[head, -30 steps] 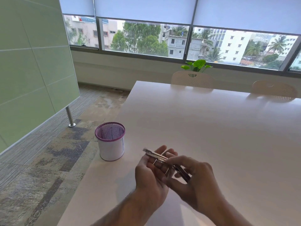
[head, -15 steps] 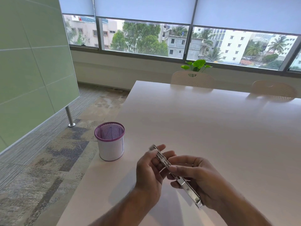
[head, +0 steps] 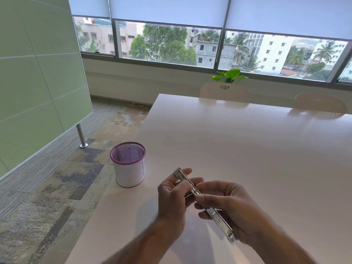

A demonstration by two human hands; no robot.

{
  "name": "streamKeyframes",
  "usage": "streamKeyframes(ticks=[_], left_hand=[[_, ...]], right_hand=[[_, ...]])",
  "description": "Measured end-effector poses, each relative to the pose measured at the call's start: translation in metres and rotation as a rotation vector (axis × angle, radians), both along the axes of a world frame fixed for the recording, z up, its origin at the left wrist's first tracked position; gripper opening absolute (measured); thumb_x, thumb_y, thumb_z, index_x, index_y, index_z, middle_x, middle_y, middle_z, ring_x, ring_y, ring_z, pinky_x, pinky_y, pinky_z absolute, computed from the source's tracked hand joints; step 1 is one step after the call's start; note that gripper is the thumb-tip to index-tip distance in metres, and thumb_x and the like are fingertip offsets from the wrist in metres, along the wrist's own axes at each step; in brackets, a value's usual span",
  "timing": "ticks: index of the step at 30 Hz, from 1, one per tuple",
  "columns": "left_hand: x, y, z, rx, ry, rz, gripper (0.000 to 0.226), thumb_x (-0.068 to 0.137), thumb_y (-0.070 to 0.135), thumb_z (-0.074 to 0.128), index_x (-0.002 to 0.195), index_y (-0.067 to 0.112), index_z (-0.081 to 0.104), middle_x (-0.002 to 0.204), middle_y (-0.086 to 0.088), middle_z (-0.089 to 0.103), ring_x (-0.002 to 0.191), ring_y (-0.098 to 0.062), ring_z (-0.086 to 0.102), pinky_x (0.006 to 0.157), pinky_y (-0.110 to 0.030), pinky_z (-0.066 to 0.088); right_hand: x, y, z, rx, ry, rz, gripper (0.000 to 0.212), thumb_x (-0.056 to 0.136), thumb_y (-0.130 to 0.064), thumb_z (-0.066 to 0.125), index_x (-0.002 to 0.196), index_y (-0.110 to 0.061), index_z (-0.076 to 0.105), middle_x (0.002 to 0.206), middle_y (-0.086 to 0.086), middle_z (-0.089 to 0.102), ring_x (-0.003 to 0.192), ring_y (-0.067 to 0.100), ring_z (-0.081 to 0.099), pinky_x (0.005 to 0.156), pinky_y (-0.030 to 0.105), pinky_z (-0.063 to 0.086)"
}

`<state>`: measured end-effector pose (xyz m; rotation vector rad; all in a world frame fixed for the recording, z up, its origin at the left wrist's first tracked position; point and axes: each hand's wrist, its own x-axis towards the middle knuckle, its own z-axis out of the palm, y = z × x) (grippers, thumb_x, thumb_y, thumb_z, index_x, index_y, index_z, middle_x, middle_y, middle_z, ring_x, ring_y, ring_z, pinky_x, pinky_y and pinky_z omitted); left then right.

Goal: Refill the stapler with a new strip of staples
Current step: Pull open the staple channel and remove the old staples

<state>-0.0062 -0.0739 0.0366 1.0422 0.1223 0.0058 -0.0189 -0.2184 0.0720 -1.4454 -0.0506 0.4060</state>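
A slim metal stapler (head: 219,220) is held over the near edge of the white table (head: 247,149), swung open into one long straight line running from upper left to lower right. My left hand (head: 173,199) grips its upper-left end, where the open channel shows. My right hand (head: 228,204) cradles the lower-right part, thumb pressed on the middle. I see no loose strip of staples; whether any lie in the channel is too small to tell.
A white pen cup with a purple mesh rim (head: 128,168) stands at the table's left edge, close to my left hand. Two pale chairs (head: 224,92) are tucked at the far side. A green partition (head: 38,73) stands on the carpet at left.
The stapler was folded between both hands a second ago. It has since been swung open flat, and my right hand has drawn toward me along its lower part.
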Motion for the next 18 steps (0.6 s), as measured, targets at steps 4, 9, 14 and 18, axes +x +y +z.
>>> streamKeyframes(ticks=[4, 9, 14, 18], left_hand=[[0.001, 0.001, -0.002, -0.016, 0.021, -0.016, 0.038, 0.090, -0.012, 0.041, 0.106, 0.006, 0.071, 0.087, -0.022, 0.077, 0.076, -0.028, 0.076, 0.057, -0.030, 0.059], [0.002, -0.001, -0.003, -0.238, 0.055, -0.037, 0.039, 0.076, 0.018, 0.061, 0.111, 0.002, 0.069, 0.092, -0.024, 0.076, 0.079, -0.031, 0.074, 0.069, -0.039, 0.058], [0.007, -0.005, -0.011, -0.562, 0.240, -0.087, 0.056, 0.098, 0.037, 0.033, 0.117, -0.004, 0.067, 0.111, -0.028, 0.073, 0.094, -0.037, 0.075, 0.075, -0.044, 0.060], [0.008, -0.005, -0.014, -0.592, 0.244, -0.099, 0.057, 0.096, 0.033, 0.030, 0.120, -0.004, 0.066, 0.118, -0.029, 0.070, 0.104, -0.038, 0.072, 0.088, -0.047, 0.053]], right_hand=[[0.000, 0.001, 0.001, 0.011, 0.003, -0.003, 0.040, 0.059, -0.011, 0.093, 0.096, -0.003, 0.078, 0.088, 0.016, 0.078, 0.074, 0.023, 0.070, 0.065, 0.034, 0.061], [-0.002, 0.003, 0.002, -0.005, -0.059, -0.032, 0.044, 0.052, -0.017, 0.095, 0.093, -0.008, 0.079, 0.090, 0.014, 0.080, 0.073, 0.022, 0.073, 0.065, 0.032, 0.061], [-0.013, 0.015, -0.004, -0.564, -0.632, -0.230, 0.041, 0.050, -0.054, 0.083, 0.089, -0.057, 0.072, 0.085, -0.039, 0.072, 0.064, -0.006, 0.067, 0.063, 0.010, 0.051], [-0.018, 0.019, -0.011, -0.954, -1.233, -0.197, 0.042, 0.068, -0.029, 0.084, 0.108, -0.038, 0.074, 0.113, -0.027, 0.071, 0.084, 0.007, 0.070, 0.076, 0.017, 0.057]])
